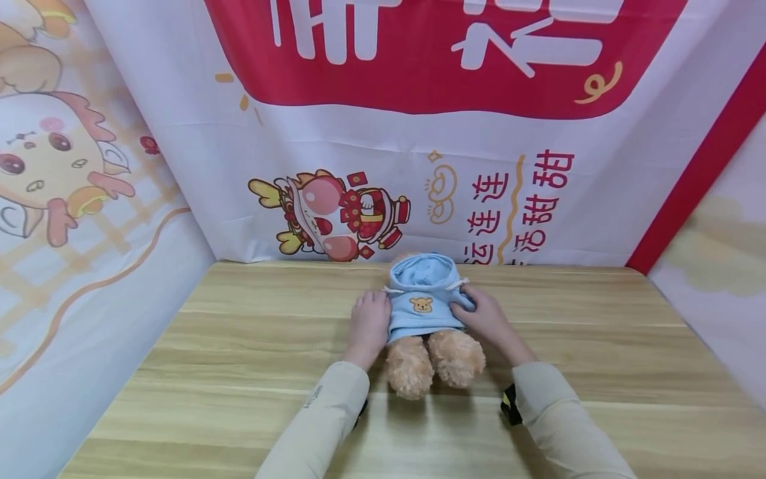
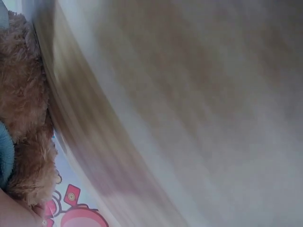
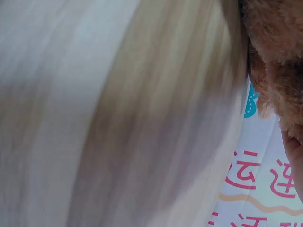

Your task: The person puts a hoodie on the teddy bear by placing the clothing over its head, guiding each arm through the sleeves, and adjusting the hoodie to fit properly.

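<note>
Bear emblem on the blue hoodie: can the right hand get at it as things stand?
Probably yes: the right hand grips the blue hoodie at its edge, and nothing visible lies between hand and bear emblem.

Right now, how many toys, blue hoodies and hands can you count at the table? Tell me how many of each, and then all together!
Plush toy: 1
Blue hoodie on it: 1
Left hand and right hand: 2
Total: 4
</note>
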